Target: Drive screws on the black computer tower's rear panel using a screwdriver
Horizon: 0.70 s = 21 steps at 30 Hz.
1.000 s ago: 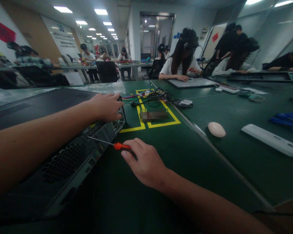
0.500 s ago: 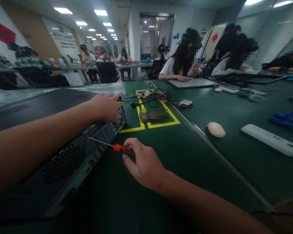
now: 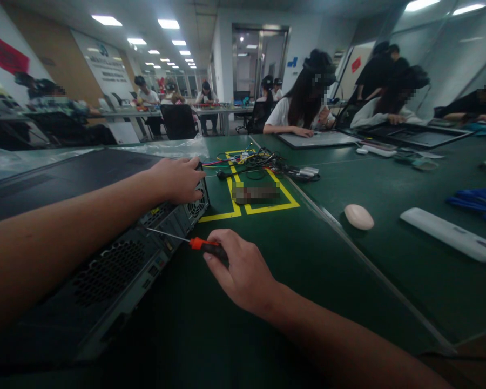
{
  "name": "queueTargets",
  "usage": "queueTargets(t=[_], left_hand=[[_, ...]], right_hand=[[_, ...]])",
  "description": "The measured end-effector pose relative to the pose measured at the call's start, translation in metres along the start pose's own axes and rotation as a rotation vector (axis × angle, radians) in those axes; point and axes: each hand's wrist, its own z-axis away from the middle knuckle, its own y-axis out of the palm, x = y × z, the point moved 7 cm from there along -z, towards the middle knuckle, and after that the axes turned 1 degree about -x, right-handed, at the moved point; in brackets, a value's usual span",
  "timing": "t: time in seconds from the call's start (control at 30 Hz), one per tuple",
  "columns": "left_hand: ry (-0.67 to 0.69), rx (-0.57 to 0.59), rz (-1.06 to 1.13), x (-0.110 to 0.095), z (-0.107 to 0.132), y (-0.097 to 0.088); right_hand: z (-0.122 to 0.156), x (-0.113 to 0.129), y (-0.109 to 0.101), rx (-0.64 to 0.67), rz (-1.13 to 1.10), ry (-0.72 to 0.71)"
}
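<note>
A black desktop computer case [image 3: 65, 175] lies on its side at the left, its vented rear panel [image 3: 109, 270] towards me. My left hand [image 3: 180, 181] rests on the case's top near the far rear corner, fingers stretched out and the thumb over the edge by a small fan grille [image 3: 196, 208]. In my right hand [image 3: 243, 270] is a screwdriver [image 3: 198, 244] with an orange and black handle, the fingers closed round it. Its thin shaft points left, and the tip is at the rear panel; whether it sits in a screw is too small to tell.
Tangled cables [image 3: 267, 159] lie beyond the case, near yellow tape [image 3: 273, 207] and a blurred object [image 3: 255, 192]. To the right are a pale rounded object [image 3: 358, 216], a long white bar [image 3: 449, 233] and blue cloth-like material [image 3: 478, 201]. Co-workers sit across the green table [image 3: 308, 302].
The view has shifted very slightly. My right hand and the screwdriver are a touch further right in the picture; both hands otherwise keep their places. A co-worker's hand at the right has moved.
</note>
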Motion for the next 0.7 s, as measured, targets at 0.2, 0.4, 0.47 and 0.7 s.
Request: queueTargets(t=[0.2,0.4,0.47,0.7], left_hand=[[-0.001,0.008,-0.032,-0.0001,0.0011,-0.0012],[0.020,0.003,-0.049,-0.0010,0.0010,-0.0011],[0.027,0.003,-0.045,-0.0020,0.0012,-0.0013],[0.014,0.011,-0.040,-0.0005,0.0006,0.0000]], right_hand=[[0.0002,0.0004,0.0000,-0.008,-0.002,-0.012],[0.0002,0.0007,-0.0014,-0.022,0.008,-0.006],[0.0001,0.0008,-0.0018,-0.023,0.007,-0.005],[0.0002,0.0012,-0.0027,-0.024,0.013,-0.006]])
